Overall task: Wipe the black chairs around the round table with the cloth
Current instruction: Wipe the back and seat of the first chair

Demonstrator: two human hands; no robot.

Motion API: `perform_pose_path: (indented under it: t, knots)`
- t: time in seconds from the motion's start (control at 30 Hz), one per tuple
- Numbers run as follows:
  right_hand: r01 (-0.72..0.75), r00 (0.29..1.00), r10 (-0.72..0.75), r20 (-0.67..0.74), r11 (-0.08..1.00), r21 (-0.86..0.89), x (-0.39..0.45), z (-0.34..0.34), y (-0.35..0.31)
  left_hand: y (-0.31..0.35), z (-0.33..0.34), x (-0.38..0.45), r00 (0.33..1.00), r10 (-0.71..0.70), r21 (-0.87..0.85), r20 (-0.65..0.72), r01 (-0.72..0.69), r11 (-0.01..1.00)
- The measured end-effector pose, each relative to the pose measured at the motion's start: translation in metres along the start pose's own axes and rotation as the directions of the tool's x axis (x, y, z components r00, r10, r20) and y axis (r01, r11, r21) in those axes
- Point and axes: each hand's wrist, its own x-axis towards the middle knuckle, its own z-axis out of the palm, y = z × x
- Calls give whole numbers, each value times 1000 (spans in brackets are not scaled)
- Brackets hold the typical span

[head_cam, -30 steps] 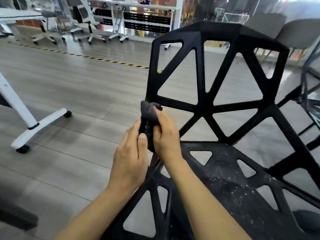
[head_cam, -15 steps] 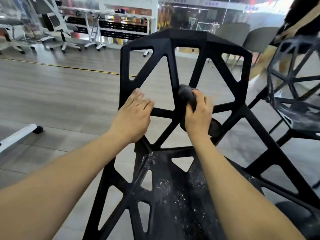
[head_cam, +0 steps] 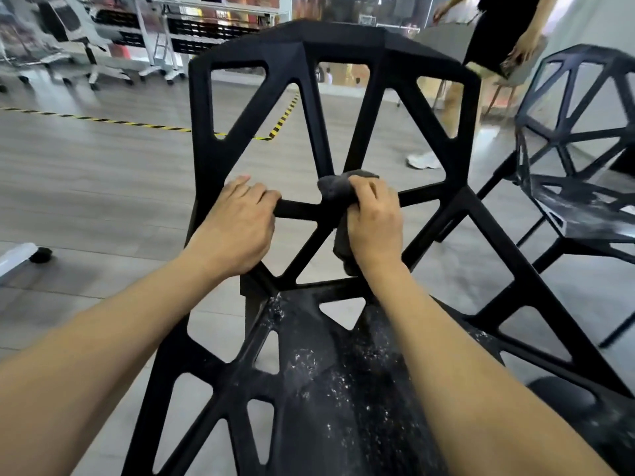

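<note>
Between the person's two outstretched hands runs a horizontal bar of the black chair (head_cam: 330,42), whose open lattice backrest rises just beyond the knuckles. Their left hand (head_cam: 237,225) curls over that bar, fingers wrapped around it. Just to its right, the right hand (head_cam: 374,225) clutches a bunched grey cloth (head_cam: 335,190) and presses it against the hub where the backrest's struts meet; a tail of the cloth hangs below the palm. Beneath both forearms lies the chair's seat, flecked with pale dust. Well off to the right of the right hand stands a second black chair (head_cam: 580,139), its seat also dusty. Beyond it, another person (head_cam: 494,32) in dark clothing walks across the grey plank floor (head_cam: 103,187).
</note>
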Motion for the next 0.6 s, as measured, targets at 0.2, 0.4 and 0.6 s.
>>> perform_pose_path:
  t: [0.2, 0.4, 0.6]
  knots:
    - [327, 936, -307, 172, 940, -99, -63, -4, 23, 2, -3, 1, 1000, 5, 17, 8, -5, 1000]
    - [271, 957, -263, 119, 961, -57, -30, -17, 15, 2, 0, -4, 999, 6, 43, -33, -4, 999]
    - [111, 968, -64, 241, 976, -187, -85, -25, 56, 3, 2, 1, 999, -7, 27, -34, 8, 1000]
